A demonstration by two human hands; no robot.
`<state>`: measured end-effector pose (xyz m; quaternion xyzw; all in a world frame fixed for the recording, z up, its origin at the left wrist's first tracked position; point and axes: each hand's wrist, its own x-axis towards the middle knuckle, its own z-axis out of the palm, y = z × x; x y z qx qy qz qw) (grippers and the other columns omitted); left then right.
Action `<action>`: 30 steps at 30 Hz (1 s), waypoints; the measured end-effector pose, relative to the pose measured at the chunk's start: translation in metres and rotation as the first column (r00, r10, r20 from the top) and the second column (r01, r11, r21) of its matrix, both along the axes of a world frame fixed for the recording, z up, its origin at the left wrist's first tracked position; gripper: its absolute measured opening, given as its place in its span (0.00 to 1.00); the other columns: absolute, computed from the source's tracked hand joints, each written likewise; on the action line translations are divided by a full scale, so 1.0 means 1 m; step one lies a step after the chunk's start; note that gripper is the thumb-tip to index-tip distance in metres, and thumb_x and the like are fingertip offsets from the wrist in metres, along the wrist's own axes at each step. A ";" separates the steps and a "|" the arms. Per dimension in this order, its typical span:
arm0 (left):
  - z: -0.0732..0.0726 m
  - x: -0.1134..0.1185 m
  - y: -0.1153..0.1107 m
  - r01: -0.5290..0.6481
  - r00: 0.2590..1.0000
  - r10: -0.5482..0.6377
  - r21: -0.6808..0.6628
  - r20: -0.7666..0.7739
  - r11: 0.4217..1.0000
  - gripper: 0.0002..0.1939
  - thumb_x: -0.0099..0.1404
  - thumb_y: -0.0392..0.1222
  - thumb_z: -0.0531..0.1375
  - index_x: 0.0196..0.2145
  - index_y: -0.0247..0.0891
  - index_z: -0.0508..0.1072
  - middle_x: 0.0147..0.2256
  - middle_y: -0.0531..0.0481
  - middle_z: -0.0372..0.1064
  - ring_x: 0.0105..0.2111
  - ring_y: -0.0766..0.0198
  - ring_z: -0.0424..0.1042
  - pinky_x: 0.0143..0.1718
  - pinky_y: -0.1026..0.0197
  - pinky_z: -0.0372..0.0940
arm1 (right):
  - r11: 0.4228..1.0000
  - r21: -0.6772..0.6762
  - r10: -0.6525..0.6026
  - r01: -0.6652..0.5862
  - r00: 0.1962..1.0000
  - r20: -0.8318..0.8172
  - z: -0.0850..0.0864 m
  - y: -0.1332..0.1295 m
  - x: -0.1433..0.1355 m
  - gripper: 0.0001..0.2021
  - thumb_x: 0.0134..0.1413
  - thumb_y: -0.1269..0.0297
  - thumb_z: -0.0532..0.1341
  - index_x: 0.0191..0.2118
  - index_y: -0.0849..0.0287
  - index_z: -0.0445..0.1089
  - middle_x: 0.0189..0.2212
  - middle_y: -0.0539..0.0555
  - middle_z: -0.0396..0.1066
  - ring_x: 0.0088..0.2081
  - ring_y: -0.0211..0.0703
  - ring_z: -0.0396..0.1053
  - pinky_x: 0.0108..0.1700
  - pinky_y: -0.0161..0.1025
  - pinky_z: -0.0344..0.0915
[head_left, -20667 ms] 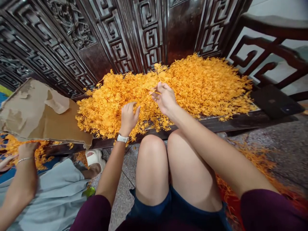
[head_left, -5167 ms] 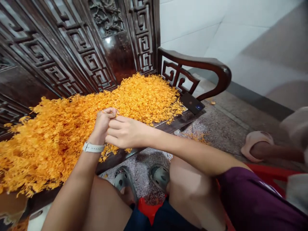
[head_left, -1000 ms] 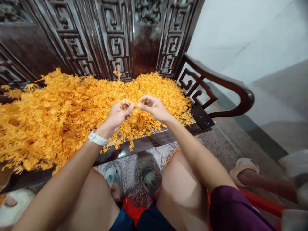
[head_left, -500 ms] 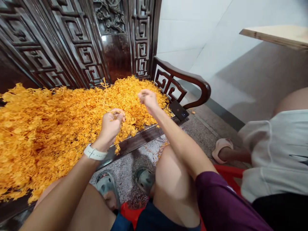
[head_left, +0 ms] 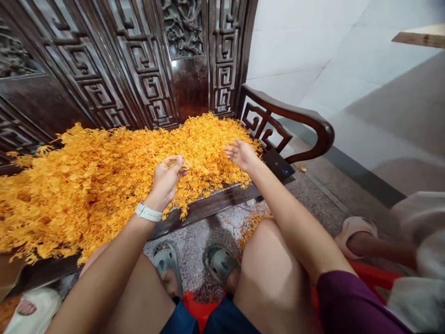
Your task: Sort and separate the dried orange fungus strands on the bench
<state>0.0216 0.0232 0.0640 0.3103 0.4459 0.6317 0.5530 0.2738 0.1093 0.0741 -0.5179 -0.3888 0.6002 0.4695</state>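
Observation:
A large heap of orange plastic pieces with thin curly strands [head_left: 114, 171] covers the seat of a dark carved wooden bench [head_left: 208, 204]. Over the front of the heap, my left hand [head_left: 166, 180] is closed in a pinch, a bit of orange strand showing at its fingertips. A pale watch strap circles that wrist. My right hand [head_left: 242, 155] hovers above the heap's right end, fingers spread, with nothing visible in it. The two hands are apart.
A dark phone [head_left: 278, 164] lies by the bench's curved armrest [head_left: 309, 125]. Orange scraps [head_left: 252, 227] litter the floor near my right knee. Another person's leg and pale shoe [head_left: 358, 234] are at the right, and another pale shoe [head_left: 38, 308] is at lower left.
My right hand has gone from closed fingers to spread ones. My left hand stays pinched beside the heap. The view has turned left, so the bench appears farther right.

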 end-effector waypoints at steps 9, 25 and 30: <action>-0.008 0.006 0.008 -0.071 0.997 0.071 0.012 0.019 0.997 0.21 0.55 0.49 0.78 0.34 0.36 0.73 0.30 0.52 0.74 0.29 0.68 0.74 0.36 0.62 0.75 | 0.748 0.451 0.169 -0.487 0.797 0.580 -0.003 -0.031 -0.045 0.19 0.64 0.52 0.67 0.54 0.58 0.73 0.43 0.57 0.76 0.38 0.44 0.70 0.41 0.43 0.68; 0.016 0.000 0.008 -0.028 0.995 0.015 0.135 0.101 0.990 0.10 0.59 0.33 0.70 0.28 0.37 0.71 0.28 0.53 0.70 0.27 0.70 0.70 0.31 0.66 0.67 | 0.859 0.473 0.154 -0.199 0.979 0.132 0.005 -0.043 -0.103 0.15 0.60 0.47 0.66 0.36 0.54 0.73 0.38 0.53 0.72 0.39 0.42 0.66 0.43 0.40 0.65; 0.032 -0.001 0.011 -0.169 0.965 0.153 0.060 0.213 0.984 0.10 0.56 0.26 0.63 0.26 0.37 0.68 0.26 0.54 0.67 0.25 0.70 0.67 0.29 0.67 0.63 | 0.708 0.626 0.174 -0.327 0.940 0.295 0.021 -0.050 -0.110 0.07 0.62 0.54 0.65 0.37 0.50 0.76 0.46 0.55 0.72 0.51 0.48 0.68 0.54 0.48 0.66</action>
